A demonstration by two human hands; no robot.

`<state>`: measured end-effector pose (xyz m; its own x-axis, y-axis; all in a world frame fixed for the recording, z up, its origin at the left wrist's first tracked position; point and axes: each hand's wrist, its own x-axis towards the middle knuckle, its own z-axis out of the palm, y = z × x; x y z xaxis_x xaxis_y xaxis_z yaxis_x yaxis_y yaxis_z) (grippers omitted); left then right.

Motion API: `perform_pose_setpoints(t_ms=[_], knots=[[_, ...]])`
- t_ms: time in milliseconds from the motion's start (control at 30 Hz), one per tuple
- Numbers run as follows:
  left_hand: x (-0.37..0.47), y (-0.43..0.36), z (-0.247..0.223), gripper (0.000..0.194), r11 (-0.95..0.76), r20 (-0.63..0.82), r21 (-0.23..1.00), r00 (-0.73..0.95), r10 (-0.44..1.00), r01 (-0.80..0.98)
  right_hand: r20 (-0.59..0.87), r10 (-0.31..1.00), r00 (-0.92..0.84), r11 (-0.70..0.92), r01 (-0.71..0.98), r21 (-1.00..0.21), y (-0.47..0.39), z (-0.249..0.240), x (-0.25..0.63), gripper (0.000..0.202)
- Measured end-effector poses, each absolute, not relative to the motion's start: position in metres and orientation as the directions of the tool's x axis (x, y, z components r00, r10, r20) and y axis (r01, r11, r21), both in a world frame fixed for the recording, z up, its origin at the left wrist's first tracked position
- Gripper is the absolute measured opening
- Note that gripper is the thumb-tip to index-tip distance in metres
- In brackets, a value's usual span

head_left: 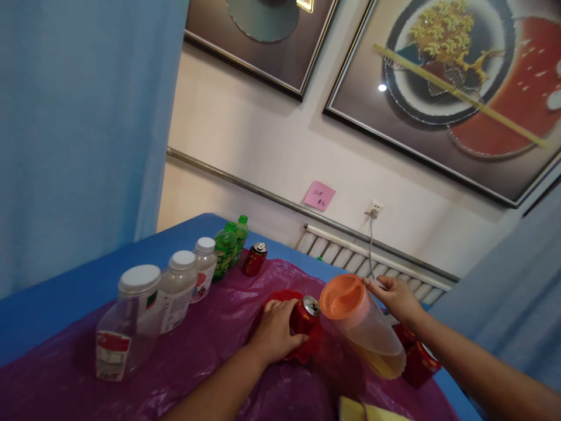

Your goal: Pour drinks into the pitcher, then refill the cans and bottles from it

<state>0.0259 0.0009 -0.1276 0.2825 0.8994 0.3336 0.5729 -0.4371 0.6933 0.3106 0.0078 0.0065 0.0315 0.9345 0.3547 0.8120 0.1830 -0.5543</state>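
My left hand (277,328) is wrapped around a red drink can (303,317), its silver top facing up. Under the can lies a red dish with a wavy rim (302,354). My right hand (397,298) grips a clear plastic pitcher (372,345) near its top, partly hiding the handle. The pitcher leans to the left, so its orange lid (344,299) is beside the can's top. Some yellowish liquid shows in the pitcher's lower end. I cannot tell whether any is flowing out.
A purple plastic sheet (197,374) covers the blue table (56,318). White-capped bottles (177,292), green bottles (225,248) and another can (255,260) line the left and back. More red cans (421,365) stand right. A yellow cloth-like piece (372,411) lies in front.
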Motion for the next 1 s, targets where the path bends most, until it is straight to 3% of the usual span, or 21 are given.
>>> perform_pose_setpoints(t_ms=[1000], knots=[[0.0264,0.0012,-0.1292,0.074,-0.422,0.323,0.706,0.272,0.907,0.568,0.330,0.943,0.044,0.166,0.798,-0.579,0.0089,0.0037,0.3135,0.054]])
